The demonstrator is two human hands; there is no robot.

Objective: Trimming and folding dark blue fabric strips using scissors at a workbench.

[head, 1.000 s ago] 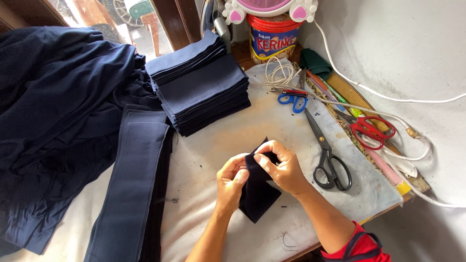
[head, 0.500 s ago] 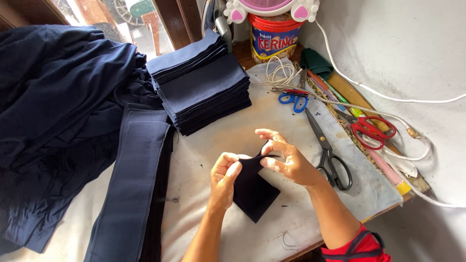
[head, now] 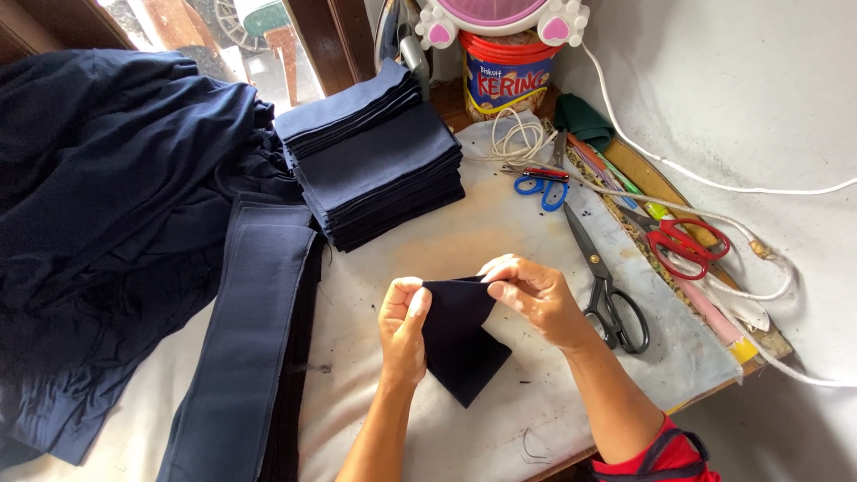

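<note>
Both hands, left hand [head: 403,319] and right hand [head: 534,299], are pinching the top edge of the navy fabric piece [head: 460,344]; it looks light, limp, best gripped at corners.

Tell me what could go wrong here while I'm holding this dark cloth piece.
The large black scissors lie just beside your right hand, so a careless sweep might catch the blades. The cloth piece is pinched only at its top edge by the left hand and right hand, so it could slip. The white cord could snag.

White wall [head: 759,98], cloth-covered table [head: 500,241], daylit wooden window frame [head: 335,36]
</note>
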